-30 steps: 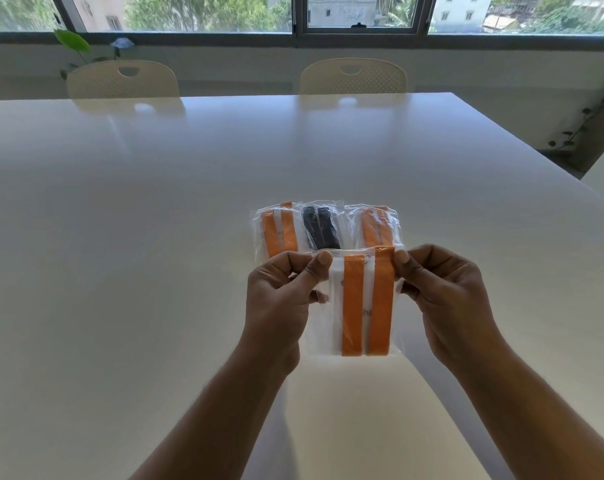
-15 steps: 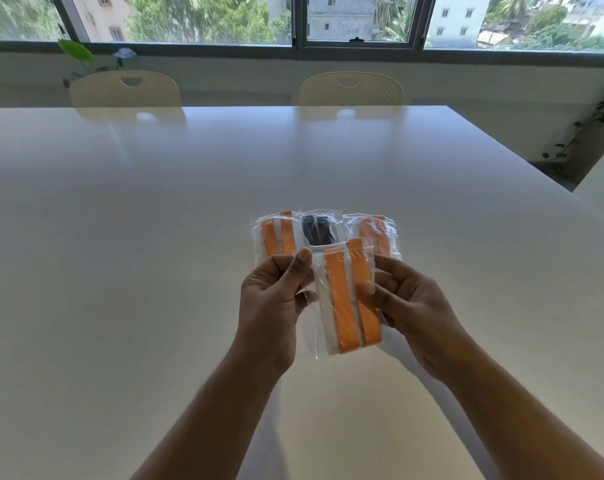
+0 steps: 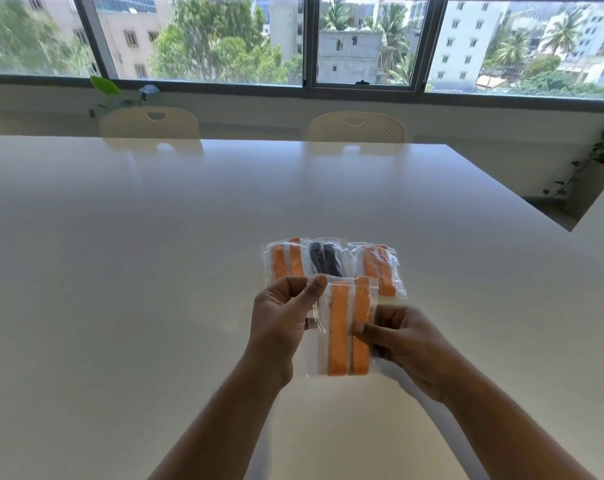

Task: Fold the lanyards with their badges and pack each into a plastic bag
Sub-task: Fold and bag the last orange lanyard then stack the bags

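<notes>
Head view: bagged orange lanyard (image 3: pixel 349 327), held above worktop (image 3: pixel 155 271), long axis pointing away; left hand (image 3: pixel 283 317) pinches its top corner, right hand (image 3: pixel 401 336) grips its right edge. Row of three packed bags (image 3: pixel 325 259) lies just beyond; seal perhaps closed, unclear.

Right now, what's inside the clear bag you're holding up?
A folded orange lanyard, seen as two upright strips through the plastic bag. The right hand covers part of one strip; no badge can be made out.
</notes>
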{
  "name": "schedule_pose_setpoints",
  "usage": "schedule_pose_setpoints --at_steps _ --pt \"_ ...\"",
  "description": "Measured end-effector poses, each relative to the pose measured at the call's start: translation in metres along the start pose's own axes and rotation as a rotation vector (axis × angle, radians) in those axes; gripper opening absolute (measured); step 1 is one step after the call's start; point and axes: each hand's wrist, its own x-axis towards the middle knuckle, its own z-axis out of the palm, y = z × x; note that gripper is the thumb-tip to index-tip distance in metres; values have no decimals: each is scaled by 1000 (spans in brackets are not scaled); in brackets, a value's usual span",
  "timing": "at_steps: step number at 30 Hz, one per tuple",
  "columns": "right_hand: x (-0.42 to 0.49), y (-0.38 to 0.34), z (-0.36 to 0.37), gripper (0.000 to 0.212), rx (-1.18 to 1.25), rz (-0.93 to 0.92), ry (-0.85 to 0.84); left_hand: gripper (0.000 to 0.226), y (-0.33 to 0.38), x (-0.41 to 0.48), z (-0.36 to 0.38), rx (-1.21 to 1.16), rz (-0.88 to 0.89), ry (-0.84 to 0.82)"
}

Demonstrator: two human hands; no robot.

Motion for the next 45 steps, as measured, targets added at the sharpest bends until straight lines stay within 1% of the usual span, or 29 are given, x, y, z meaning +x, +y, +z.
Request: schedule_pose_setpoints --at_steps 2,3,4,6,8,10,12,13,14,16,19,22,23,26,30,32,34,35,38,40,43,45 --pt "2 -7 -3 35 11 -15 62 45 3 3 -2 65 17 19" --pt "4 -11 -5 31 41 -17 105 45 5 6 -4 100 34 56" --pt "7 -15 -8 27 70 -16 157 42 6 10 -5 136 51 102" --pt "16 -24 -16 20 84 2 284 28 9 22 -9 218 65 189" --pt "26 -32 -27 18 37 22 403 20 8 40 -17 386 83 287" --pt "37 -38 -37 16 -26 46 473 26 6 61 -28 688 118 392" --pt "46 -41 -45 14 -98 75 532 45 5 77 -37 981 104 455" --pt "51 -42 -49 13 -131 87 561 56 6 84 -39 1075 67 459" --pt "56 -43 -51 12 -162 97 588 63 6 89 -39 1146 21 456" --pt "64 -42 -54 13 -221 111 636 70 7 97 -36 1243 -65 440" --pt "75 -39 -57 14 -298 124 685 67 7 103 -28 1286 -144 408" --pt "83 -39 -55 17 -387 132 686 53 8 108 -26 1226 -158 412" --pt "85 -38 -56 18 -409 133 681 49 9 110 -26 1160 -168 404" --pt "89 -35 -57 21 -449 139 663 47 12 116 -28 926 -240 395" --pt "89 -31 -61 22 -361 142 678 38 16 125 -33 590 -320 384" --pt "86 -30 -61 19 -314 122 705 29 17 129 -38 449 -383 298" --pt "84 -32 -59 12 -241 99 716 18 18 128 -41 382 -397 214" --pt "83 -32 -59 10 -190 97 709 16 18 127 -41 325 -406 176" --pt "80 -30 -58 12 -38 92 664 25 16 126 -40 75 -394 93" --pt "78 -24 -56 12 23 66 656 26 16 122 -32 36 -378 55" --pt "73 -14 -55 10 90 -43 678 17 12 117 -13 88 -377 25" --pt "68 -10 -55 12 197 -111 643 17 9 116 0 123 -387 32"
